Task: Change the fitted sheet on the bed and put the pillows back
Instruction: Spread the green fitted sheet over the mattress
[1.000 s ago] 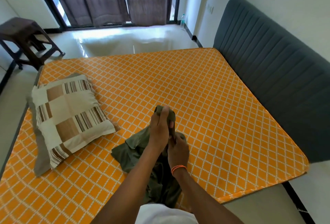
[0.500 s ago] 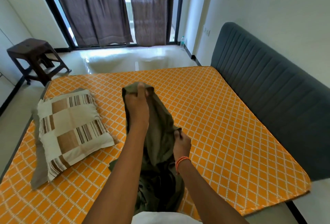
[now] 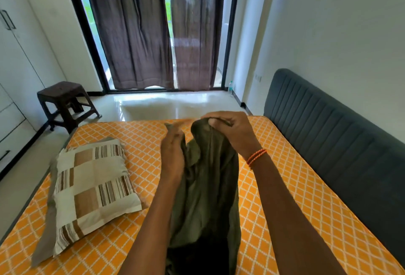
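Observation:
An olive green sheet [image 3: 206, 187] hangs bunched between my two raised hands over the bare orange diamond-pattern mattress [image 3: 285, 176]. My right hand [image 3: 230, 132] grips a top fold of the sheet in a fist; an orange thread band is on that wrist. My left hand [image 3: 173, 156] is blurred and holds the sheet's edge at its fingertips, just left of the right hand. The rest of the sheet drops down toward my body. A striped brown and cream pillow [image 3: 94, 187] lies on the mattress at the left, on top of a grey one.
A dark grey padded headboard [image 3: 339, 143] runs along the right side. A dark stool [image 3: 63, 99] stands on the shiny floor beyond the bed's far left corner. Brown curtains [image 3: 142, 33] cover the window. A bottle [image 3: 230, 88] stands by the wall. White wardrobe doors [image 3: 13, 77] are at the left.
Both hands rose with the green sheet, lifting it off the mattress. My right hand moved from low on the cloth up to a top fold. My view tilted up.

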The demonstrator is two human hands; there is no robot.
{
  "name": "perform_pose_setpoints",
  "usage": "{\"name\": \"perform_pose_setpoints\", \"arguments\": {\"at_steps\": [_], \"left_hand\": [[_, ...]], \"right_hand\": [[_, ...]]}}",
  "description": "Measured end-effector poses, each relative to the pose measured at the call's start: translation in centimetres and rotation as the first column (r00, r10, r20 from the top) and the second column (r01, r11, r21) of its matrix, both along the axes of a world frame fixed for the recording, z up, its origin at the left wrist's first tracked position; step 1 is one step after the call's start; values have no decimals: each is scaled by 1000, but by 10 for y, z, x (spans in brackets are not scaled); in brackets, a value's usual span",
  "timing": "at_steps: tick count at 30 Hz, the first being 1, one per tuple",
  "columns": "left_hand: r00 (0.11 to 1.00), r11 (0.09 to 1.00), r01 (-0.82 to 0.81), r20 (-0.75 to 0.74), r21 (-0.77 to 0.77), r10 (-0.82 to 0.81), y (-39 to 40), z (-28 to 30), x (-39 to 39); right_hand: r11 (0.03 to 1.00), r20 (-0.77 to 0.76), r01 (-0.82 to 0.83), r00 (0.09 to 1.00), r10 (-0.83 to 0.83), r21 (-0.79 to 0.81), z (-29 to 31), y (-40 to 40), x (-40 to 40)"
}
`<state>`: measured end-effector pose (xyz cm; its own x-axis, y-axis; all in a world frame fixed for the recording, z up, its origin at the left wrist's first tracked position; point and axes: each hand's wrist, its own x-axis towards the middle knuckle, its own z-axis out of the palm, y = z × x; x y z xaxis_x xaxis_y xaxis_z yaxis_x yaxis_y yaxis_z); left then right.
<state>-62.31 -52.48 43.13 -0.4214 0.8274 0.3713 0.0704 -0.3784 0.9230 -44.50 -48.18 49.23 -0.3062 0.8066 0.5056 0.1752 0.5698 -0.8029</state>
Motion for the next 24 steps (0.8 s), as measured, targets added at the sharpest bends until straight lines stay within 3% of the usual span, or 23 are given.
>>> {"name": "perform_pose_setpoints", "arguments": {"at_steps": [4,8,11,13,19,24], "left_hand": [[923,952,274,-243,-135,-300,-1,-19,13],[963,981,119,-223,-156,-153,7,-41,11],[960,990,55,-266,-131,-89,10,-39,14],[956,993,16,-288,-117,-49,13,-39,15],[948,994,-20,-319,-104,-14,15,-49,16],[954,992,-43,-301,-116,7,21,-49,17]], "right_hand": [[1000,-11,4,1000,-5,-25,-12,-5,-5],[993,-27,44,999,-47,-112,-31,-12,4],[989,109,115,989,-104,-97,-62,-14,16],[965,222,250,948,-227,-84,-95,-16,26],[804,365,571,793,-488,-164,-190,-34,51],[513,556,772,630,-542,-375,-244,-49,80]]}}
